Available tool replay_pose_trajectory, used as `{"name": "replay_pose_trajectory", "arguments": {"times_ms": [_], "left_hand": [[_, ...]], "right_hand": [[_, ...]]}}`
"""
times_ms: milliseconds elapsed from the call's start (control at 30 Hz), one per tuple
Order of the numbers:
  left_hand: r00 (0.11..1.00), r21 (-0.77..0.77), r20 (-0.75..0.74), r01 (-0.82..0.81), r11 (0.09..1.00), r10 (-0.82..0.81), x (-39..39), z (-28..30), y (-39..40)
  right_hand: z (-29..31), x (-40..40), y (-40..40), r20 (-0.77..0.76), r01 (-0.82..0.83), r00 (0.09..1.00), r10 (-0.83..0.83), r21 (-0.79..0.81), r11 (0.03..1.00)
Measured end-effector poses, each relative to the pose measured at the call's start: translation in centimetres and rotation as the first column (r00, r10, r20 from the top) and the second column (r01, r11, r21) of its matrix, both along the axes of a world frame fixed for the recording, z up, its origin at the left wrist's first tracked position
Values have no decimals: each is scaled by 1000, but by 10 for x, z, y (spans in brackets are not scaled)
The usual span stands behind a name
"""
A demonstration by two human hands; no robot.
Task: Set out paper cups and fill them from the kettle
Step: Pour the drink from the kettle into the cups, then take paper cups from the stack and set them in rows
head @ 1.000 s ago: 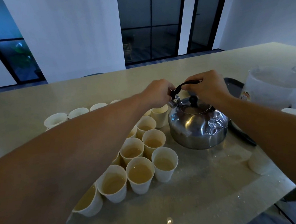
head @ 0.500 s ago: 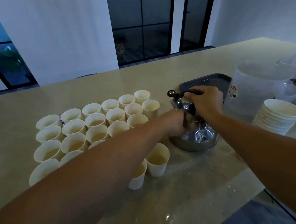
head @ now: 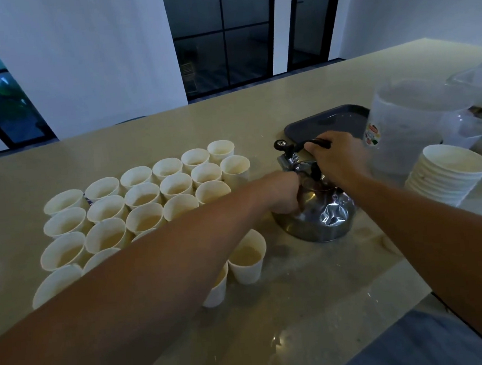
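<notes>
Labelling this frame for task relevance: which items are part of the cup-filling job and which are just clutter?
In the job:
- kettle, right hand gripping its black handle, left hand against its side
- set-out paper cups, many holding liquid
- stack of spare cups

Lying about:
- dark tray behind the kettle
- clear plastic jug
- clear container at far right

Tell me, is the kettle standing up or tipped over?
Standing up. The kettle sits flat on the table, with the right hand gripping its handle.

Dark tray (head: 327, 118) on beige counter (head: 170, 130); clear plastic jug (head: 405, 125) beside it.
</notes>
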State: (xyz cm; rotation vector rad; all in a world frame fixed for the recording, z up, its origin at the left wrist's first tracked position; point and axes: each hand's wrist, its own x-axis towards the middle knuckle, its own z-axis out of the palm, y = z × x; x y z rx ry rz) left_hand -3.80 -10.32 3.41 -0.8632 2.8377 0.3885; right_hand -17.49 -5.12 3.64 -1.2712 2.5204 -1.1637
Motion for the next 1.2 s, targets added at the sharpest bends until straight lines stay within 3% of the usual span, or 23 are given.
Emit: {"name": "replay_pose_trajectory", "arguments": {"times_ms": [167, 367, 533, 600, 700, 800, 933, 1067, 1200], "left_hand": [[998, -60, 57, 34, 998, -31, -7, 5, 3], [995, -64, 101, 13, 998, -7, -3, 1, 9], [978, -246, -206, -21, 969, -31, -11, -3, 44], [944, -250, -326, -37, 967, -48, -27, -1, 67], [891, -16, -454, -7, 1000, -1, -47, 5, 96], [867, 218, -491, 31, 975, 82, -63, 5, 117], [836, 381, -513, 15, 924, 198, -80, -10, 134], [774, 505, -548, 4, 863, 317, -96, -34, 143], [731, 586, -559, 14, 810, 392, -107, -44, 152]], "right_hand": [[19, 6, 3, -151, -24, 987, 45, 138, 990], [43, 29, 38, -276, -133, 950, 146, 63, 989], [72, 27, 70, -225, -172, 957, 181, 59, 983], [83, 24, 81, -256, -174, 947, 192, 95, 980], [100, 16, 102, -307, -141, 932, 193, 184, 973], [111, -2, 123, -375, -43, 919, 126, 221, 974], [113, -29, 147, -409, 69, 907, 102, 382, 922], [96, -45, 162, -388, 76, 900, 199, 589, 805], [71, -54, 163, -355, 55, 912, 206, 604, 795]]}}
